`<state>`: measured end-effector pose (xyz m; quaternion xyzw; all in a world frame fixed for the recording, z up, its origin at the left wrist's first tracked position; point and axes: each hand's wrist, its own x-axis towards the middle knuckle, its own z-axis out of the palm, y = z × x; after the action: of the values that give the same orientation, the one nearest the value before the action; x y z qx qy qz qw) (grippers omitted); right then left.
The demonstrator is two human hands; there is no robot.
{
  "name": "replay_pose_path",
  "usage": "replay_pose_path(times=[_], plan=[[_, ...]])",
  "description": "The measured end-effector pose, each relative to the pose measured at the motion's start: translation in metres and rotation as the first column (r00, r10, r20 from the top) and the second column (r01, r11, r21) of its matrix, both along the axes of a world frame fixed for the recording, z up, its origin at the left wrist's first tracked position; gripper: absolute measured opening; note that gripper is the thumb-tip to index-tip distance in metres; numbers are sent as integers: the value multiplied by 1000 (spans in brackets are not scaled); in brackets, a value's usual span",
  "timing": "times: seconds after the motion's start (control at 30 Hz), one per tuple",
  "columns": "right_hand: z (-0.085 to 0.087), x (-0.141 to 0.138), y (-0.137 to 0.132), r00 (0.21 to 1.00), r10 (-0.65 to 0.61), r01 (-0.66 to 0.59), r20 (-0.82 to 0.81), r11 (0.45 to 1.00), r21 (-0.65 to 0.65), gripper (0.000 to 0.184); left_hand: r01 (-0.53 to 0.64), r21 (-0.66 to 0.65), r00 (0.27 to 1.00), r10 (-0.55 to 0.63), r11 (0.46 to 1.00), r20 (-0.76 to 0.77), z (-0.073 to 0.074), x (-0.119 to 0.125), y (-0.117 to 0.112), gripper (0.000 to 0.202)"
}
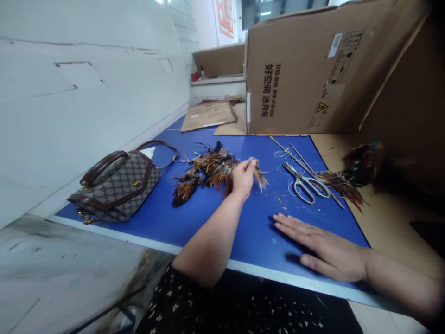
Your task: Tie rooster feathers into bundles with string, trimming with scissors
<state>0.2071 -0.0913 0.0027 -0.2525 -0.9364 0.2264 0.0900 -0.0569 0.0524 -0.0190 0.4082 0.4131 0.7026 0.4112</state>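
In the head view, the left hand (243, 175) is pinching a brown tuft (260, 178) between thumb and fingers over the blue table (257, 227); the tuft is showing at that hand's three o'clock. More feathers (217, 169) are lying close by at its nine o'clock — whether they are joined to the tuft cannot be told. A light pinch near the pale end is probably serving best here, since squeezing the plumes could bend them. Keeping the tuft apart from the string (284, 153), at two o'clock, would likely be avoiding snags.

The left forearm is slanting up towards one o'clock, its fingers curling closed at the tip. The right hand, between four and five o'clock from the left, is holding nothing: it is lying palm down, fingers extending towards ten o'clock, thumb standing apart. Shadows are suggesting a slight gap beneath it — contact cannot be told. Scissors (298, 176) are resting at the left hand's three o'clock, the bag (127, 188) at nine.
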Motion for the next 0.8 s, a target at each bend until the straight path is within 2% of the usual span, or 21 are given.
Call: replay_pose_path(times=[0.07, 0.13, 0.3, 0.4, 0.5, 0.57, 0.7, 0.8], plan=[[-1, -6, 3, 994, 90, -89, 59, 996, -23, 72, 6, 8, 1000, -6, 1000, -11, -2, 2, -1, 33], [-3, -11, 20, 987, 124, -122, 102, 992, -18, 72, 10, 12, 1000, -10, 1000, -27, -3, 3, -1, 34], [-13, -29, 61, 998, -1, -5, 58, 995, 103, 72, 5, -2, 999, -5, 1000, -54, -3, 0, -1, 37], [-15, -45, 57, 1000, 18, -20, 11, 989, 148, 76, -14, 8, 999, 15, 1000, -45, -2, -4, 2, 36], [-16, -62, 41, 990, 143, -142, -6, 985, 96, 78, -38, 22, 999, 39, 999, -35, -1, -7, 3, 35], [-17, -69, 38, 985, 173, -172, -8, 982, 77, 78, -42, 21, 999, 43, 999, -32, -1, -7, 3, 36], [-23, -74, 62, 995, 88, -93, 39, 985, 147, 76, -27, 11, 999, 27, 1000, -43, -3, -5, 2, 37], [-29, -75, 84, 995, -79, 61, 63, 967, 248, 77, -8, 12, 999, 9, 1000, -52, -5, -4, 3, 36]])
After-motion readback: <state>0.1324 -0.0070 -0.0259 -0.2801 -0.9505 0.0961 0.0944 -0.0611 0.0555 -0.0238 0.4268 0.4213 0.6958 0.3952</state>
